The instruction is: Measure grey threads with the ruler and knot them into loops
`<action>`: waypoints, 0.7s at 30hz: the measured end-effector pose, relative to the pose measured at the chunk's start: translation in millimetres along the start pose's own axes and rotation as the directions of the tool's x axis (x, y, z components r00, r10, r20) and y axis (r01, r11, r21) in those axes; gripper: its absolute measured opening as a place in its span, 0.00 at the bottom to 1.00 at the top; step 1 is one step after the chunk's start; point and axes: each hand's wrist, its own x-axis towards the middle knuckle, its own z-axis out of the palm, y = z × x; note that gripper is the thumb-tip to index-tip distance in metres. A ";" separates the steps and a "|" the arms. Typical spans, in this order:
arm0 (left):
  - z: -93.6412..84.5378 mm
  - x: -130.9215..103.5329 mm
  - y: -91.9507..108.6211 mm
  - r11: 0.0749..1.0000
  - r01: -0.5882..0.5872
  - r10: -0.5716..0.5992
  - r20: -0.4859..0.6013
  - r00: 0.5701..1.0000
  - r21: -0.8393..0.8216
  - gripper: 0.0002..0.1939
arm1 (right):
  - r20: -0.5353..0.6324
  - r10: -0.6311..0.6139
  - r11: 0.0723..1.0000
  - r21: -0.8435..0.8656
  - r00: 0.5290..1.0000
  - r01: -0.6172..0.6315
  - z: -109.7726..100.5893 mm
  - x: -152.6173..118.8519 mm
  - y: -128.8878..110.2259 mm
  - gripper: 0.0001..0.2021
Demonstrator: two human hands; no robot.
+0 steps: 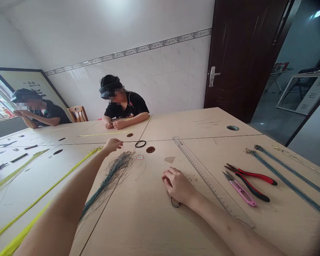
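Note:
My left hand [113, 145] reaches forward above the table with its fingers pinched together. What they hold, if anything, is too small to make out. Just below it lies a bundle of teal cords [106, 181] with tangled, thin brownish ends. My right hand [178, 185] rests on the table, fingers curled inward and their tips hidden. A small dark loop [175, 203] pokes out from under this hand. Several tiny bits [192, 179] lie between the hand and a clear ruler [202, 170]. A small brownish scrap [170, 159] is in front of the knuckles.
Red-and-black pliers [252, 179] and pink thread snips [241, 190] lie right of the ruler, beside more teal cords [288, 181]. Yellow cords [56, 186] stretch along the left. A black ring [140, 144] sits near a table hole [150, 149]. Two people sit across the table.

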 end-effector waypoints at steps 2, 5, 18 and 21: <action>-2.7 -0.2 0.2 0.999 -0.001 0.001 0.008 1.000 -0.037 0.14 | 0.002 0.004 1.000 0.001 1.000 -0.004 -0.3 -0.3 -0.4 0.04; -5.0 -0.9 -1.3 0.997 0.005 -0.002 0.041 0.999 -0.073 0.14 | 0.003 0.008 1.000 0.003 1.000 -0.008 -1.1 -0.7 -1.2 0.04; 7.9 -6.1 -14.5 0.992 0.063 -0.027 0.306 0.952 -0.107 0.11 | 0.001 0.007 1.000 0.004 1.000 -0.007 -0.7 -0.7 -1.3 0.04; 8.9 -7.4 -14.6 0.992 0.037 0.006 0.334 0.943 -0.121 0.10 | 0.000 0.007 1.000 0.002 1.000 -0.007 -0.9 -0.8 -1.0 0.04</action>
